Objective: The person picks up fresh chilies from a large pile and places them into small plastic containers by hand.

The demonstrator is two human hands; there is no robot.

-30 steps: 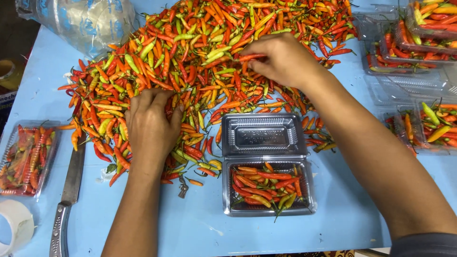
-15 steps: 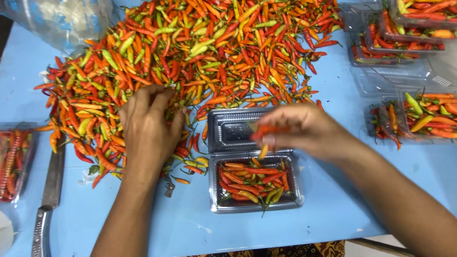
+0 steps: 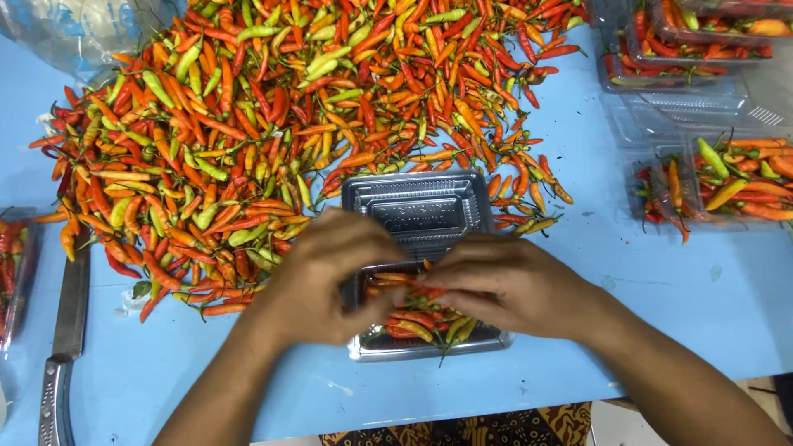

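A big heap of red, orange and green chili peppers covers the far half of the blue table. In front of it lies an open clear plastic clamshell box, its lid flat toward the heap and its tray partly filled with chilies. Both hands are over the tray. My left hand and my right hand meet fingertip to fingertip, pinching a few chilies above the tray's contents.
Packed clear boxes of chilies stand at the right edge, more at the top right. A knife lies at the left beside another filled box. A clear plastic bag sits top left.
My right hand carried chilies from the heap down to the tray. My left hand left the heap and joined it over the tray.
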